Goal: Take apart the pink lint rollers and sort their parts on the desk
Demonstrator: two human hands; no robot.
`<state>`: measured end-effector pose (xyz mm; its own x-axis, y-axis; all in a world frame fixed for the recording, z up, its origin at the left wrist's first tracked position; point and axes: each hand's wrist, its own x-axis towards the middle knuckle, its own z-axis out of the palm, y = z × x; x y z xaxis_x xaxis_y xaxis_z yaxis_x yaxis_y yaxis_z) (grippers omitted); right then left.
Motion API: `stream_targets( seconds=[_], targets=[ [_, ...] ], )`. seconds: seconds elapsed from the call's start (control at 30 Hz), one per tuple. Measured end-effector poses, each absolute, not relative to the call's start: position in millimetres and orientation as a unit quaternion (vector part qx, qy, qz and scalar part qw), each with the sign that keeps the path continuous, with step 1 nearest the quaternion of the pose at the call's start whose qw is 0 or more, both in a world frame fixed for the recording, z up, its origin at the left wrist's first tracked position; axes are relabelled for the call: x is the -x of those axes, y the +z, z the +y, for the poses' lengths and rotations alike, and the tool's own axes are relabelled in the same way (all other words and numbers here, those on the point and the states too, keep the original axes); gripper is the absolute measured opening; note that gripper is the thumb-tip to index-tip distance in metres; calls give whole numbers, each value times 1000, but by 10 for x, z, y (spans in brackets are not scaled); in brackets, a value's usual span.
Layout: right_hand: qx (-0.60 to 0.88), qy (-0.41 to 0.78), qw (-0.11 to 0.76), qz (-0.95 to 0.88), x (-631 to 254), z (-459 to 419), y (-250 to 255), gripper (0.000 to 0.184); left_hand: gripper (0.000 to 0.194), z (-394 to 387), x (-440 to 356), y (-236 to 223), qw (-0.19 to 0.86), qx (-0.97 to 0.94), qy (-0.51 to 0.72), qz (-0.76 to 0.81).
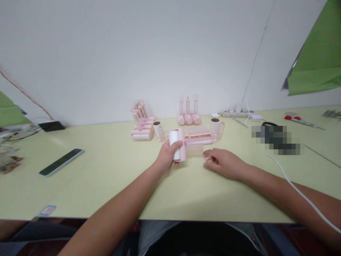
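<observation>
My left hand is wrapped round a lint roller head, a pink casing with a white paper roll in it, raised over the table. A clear pink handle extends to the right of the casing, though I cannot tell whether the two are joined. Lower on the right, my right hand pinches a small pale pink piece with a loop, close above the tabletop; the fingers cover part of it. Behind the hands lies an open pink tray with a see-through part.
Finished-looking lint rollers stand at the back left and back centre. Paper rolls stand upright beside pink handles. A phone lies left. A white cable crosses above my right forearm; a power strip sits by the wall.
</observation>
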<state>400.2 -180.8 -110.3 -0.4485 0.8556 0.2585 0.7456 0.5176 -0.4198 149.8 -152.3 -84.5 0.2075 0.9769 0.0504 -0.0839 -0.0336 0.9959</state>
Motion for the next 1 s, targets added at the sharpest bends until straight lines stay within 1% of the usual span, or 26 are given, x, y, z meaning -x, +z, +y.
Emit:
stream_targets(
  seconds=[0.07, 0.13, 0.2, 0.3, 0.4, 0.47, 0.53, 0.6, 0.67, 0.77, 0.83, 0.9, 1.0],
  targets=[
    [467, 103, 200, -855, -3966, -1835, -1104, 24, 35, -1529, -1509, -853, 559, -542, 471, 414],
    [464, 103, 196, -858, -3968, -1835, -1103, 22, 35, -1530, -1515, -859, 557, -539, 471, 420],
    [466, 120, 217, -850, -3995, -1815, -1098, 21, 35, -1528, -1512, -861, 557, -537, 471, 423],
    [491, 135, 292, -810, -4050, -1772, -1073, 19, 35, -1522, -1502, -859, 560, -540, 466, 422],
    [495, 163, 404, -752, -4101, -1730, -1038, 21, 35, -1517, -1496, -859, 562, -543, 459, 422],
    [477, 241, 459, -710, -4125, -1713, -1027, 25, 36, -1516, -1499, -863, 563, -545, 455, 423],
    [459, 341, 481, -665, -4130, -1709, -1039, 30, 36, -1521, -1507, -871, 562, -551, 449, 423],
    [445, 410, 486, -632, -4117, -1719, -1068, 36, 37, -1532, -1516, -880, 560, -559, 440, 425],
    [436, 439, 491, -614, -4094, -1735, -1098, 42, 37, -1546, -1524, -886, 559, -567, 429, 426],
    [421, 447, 487, -621, -4069, -1757, -1117, 46, 39, -1562, -1528, -885, 554, -579, 417, 429],
    [418, 420, 479, -648, -4070, -1764, -1114, 47, 40, -1564, -1527, -877, 543, -588, 414, 433],
    [429, 379, 466, -675, -4080, -1764, -1110, 45, 41, -1560, -1524, -865, 521, -602, 413, 443],
    [455, 364, 447, -679, -4099, -1758, -1107, 32, 42, -1548, -1514, -848, 483, -622, 407, 461]
  ],
)
